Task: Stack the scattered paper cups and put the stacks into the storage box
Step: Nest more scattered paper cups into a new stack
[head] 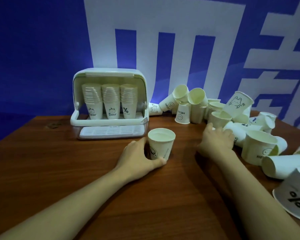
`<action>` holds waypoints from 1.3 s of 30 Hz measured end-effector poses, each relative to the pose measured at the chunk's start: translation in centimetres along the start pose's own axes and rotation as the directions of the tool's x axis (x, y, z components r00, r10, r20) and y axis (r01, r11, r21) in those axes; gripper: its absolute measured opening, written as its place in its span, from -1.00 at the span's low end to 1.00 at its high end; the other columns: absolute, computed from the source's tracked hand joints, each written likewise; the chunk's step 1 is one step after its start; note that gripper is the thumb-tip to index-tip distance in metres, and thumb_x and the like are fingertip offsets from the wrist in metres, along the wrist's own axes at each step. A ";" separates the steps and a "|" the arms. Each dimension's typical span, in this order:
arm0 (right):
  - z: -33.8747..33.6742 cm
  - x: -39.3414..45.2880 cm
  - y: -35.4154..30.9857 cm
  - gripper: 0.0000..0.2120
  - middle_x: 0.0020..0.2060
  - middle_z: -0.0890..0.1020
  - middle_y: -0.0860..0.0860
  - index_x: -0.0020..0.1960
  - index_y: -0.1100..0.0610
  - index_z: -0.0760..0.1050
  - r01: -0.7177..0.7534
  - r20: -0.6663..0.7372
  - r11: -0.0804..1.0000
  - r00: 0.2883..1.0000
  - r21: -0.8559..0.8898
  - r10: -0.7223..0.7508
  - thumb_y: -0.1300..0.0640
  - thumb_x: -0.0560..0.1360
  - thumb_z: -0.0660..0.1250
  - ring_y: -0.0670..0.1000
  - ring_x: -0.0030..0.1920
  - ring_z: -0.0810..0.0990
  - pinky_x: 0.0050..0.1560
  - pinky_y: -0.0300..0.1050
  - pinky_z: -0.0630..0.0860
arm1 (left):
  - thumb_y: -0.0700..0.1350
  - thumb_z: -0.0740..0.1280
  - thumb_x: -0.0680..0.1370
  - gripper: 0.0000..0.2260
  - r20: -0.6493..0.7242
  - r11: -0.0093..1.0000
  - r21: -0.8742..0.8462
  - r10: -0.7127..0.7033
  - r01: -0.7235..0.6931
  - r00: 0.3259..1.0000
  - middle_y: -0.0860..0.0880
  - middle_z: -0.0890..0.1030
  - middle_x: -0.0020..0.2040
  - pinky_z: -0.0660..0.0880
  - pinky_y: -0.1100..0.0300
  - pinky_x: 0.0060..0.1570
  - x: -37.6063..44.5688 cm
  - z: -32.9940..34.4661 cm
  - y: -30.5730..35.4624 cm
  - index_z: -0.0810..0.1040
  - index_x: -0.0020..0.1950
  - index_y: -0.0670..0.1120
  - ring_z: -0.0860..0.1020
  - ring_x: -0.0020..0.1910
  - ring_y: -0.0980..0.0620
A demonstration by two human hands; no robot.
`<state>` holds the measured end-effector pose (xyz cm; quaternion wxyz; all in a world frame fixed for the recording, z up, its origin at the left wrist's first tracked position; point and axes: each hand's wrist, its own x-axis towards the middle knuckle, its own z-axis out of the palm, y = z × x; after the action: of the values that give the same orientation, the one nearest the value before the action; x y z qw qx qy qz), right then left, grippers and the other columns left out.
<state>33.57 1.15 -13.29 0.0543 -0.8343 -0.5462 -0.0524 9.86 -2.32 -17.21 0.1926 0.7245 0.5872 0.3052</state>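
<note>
A white storage box (109, 121) stands open at the back left of the wooden table, with three tall stacks of paper cups (110, 99) inside. An upright paper cup (160, 143) stands in front of the box; my left hand (140, 157) grips its lower part, thumb in front and fingers behind. My right hand (216, 139) reaches into the heap of scattered cups (197, 104) on the right and touches a lying cup (236, 134); whether its fingers close round the cup is hidden.
More cups (274, 163) lie tipped along the table's right edge, one with a "%" print (294, 196) near my right forearm. The box's slatted drip tray (111, 131) juts forward. A blue and white banner (163, 40) hangs right behind the table.
</note>
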 end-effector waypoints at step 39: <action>-2.7 -3.7 -3.6 -0.28 0.22 0.59 -0.06 0.44 -0.12 0.30 0.697 -0.342 0.482 0.697 0.531 -0.630 -0.40 0.37 0.28 -0.02 0.25 0.54 0.28 0.07 0.47 | 0.40 0.48 0.31 -0.38 0.005 0.979 -0.084 0.187 -0.186 0.982 0.21 0.58 0.18 0.59 0.12 0.18 0.5 1.0 -0.7 0.50 0.31 0.23 0.56 0.19 0.20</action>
<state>28.76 -1.21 -11.09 0.3303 -0.4856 -0.8060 0.0734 10.13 -1.63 -18.29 0.1969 0.7697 0.5024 0.3412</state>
